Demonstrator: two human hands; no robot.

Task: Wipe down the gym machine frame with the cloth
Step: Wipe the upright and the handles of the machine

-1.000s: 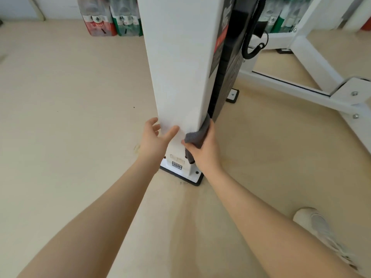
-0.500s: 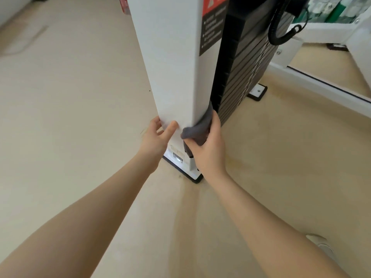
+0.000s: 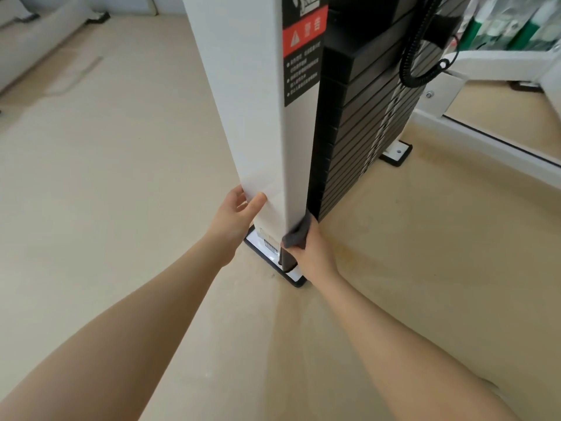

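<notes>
Two bare hands are at the lower end of the white upright post of the gym machine frame, close above its base plate on the beige floor. The left hand grasps the post's left edge: the thumb lies on the near face, and the fingers curl round behind it. The right hand clenches a dark grey cloth and holds it against the post's right corner, where the white panel meets the black weight stack. The cloth is bunched and folded, soft in texture, and plain in colour; part of it is hidden between the palm and the post.

The post is a flat-sided, matt white column, with no marks visible on its near face. A black and red warning label is fixed on its right face, higher up; a small sticker sits near the base, too small to read. A black coiled cable hangs beside the weight stack. White frame rails run along the floor to the right.
</notes>
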